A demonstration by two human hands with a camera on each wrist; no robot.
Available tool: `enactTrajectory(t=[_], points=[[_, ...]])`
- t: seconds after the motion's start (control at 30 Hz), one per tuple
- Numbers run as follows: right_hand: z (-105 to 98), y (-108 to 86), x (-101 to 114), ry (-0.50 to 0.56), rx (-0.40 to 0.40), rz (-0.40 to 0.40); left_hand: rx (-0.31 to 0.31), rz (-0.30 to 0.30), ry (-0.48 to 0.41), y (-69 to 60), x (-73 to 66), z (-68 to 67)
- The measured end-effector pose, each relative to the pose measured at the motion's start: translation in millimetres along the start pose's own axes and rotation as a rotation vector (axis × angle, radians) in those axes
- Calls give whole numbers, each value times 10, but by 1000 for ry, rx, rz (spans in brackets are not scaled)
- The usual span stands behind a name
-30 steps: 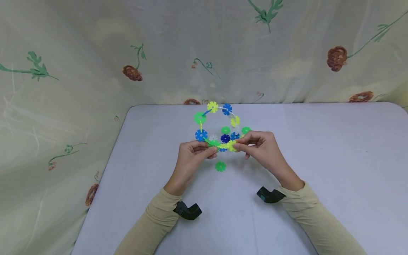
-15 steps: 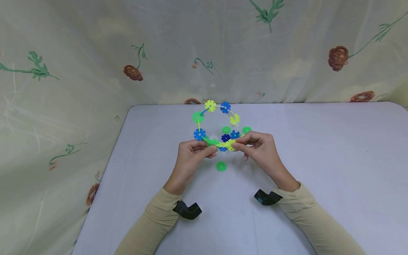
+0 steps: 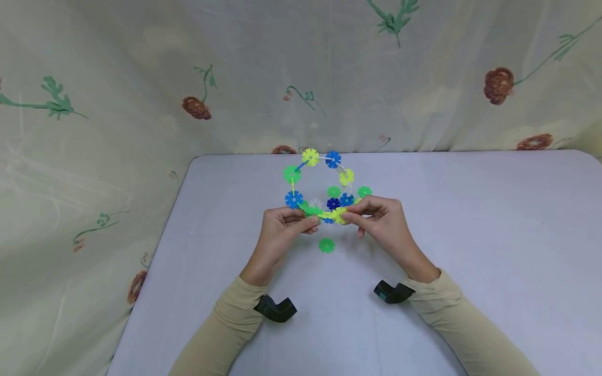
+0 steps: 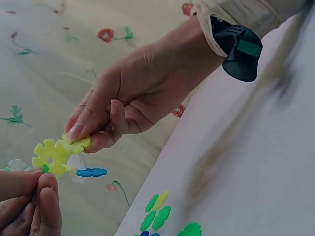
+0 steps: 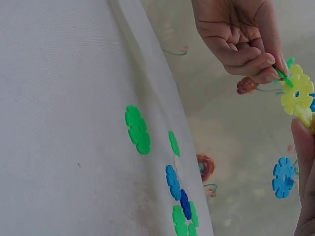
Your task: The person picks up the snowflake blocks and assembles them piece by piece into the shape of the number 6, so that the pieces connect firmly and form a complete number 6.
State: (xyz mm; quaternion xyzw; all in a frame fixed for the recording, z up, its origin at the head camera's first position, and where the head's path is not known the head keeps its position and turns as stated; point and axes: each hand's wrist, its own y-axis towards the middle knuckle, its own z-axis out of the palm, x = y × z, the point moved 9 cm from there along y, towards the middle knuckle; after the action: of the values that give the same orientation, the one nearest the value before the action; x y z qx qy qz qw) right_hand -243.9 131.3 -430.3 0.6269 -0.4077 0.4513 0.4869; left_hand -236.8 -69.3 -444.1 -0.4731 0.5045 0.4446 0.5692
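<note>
Right hand [image 3: 383,219] shifted slightly left | left hand [image 3: 278,232] angled toward it | both pinch disc ring [image 3: 291,201]

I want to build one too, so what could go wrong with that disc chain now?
The left hand and right hand both pinch the disc chain, so an uneven push might pop a joint apart. It's held above the table, so a slip could drop it near the loose green disc.

The right hand [image 3: 378,218] is dipping slightly and edging leftward, while the ring [image 3: 292,174] is shifting a little left too.
</note>
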Motion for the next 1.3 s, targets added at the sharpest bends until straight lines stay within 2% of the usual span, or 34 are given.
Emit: enactTrajectory(t=[0.17, 0.47, 0.8, 0.93, 1.17, 1.3], points=[[3, -10, -12, 12, -7, -14, 4, -10, 6, -6, 0, -2], [33, -12, 58, 46, 25, -64, 26, -45, 19, -11, 24, 14], [35, -4, 51, 26, 22, -59, 30, -8, 23, 3, 22, 18], [2, 9, 67, -1, 30, -41, 37, 21, 53, -12, -29, 25], [-71, 17, 38, -100, 42, 47, 40, 36, 72, -37, -63, 45], [-70, 18, 13, -96, 57, 70, 34, 40, 63, -40, -61, 48]])
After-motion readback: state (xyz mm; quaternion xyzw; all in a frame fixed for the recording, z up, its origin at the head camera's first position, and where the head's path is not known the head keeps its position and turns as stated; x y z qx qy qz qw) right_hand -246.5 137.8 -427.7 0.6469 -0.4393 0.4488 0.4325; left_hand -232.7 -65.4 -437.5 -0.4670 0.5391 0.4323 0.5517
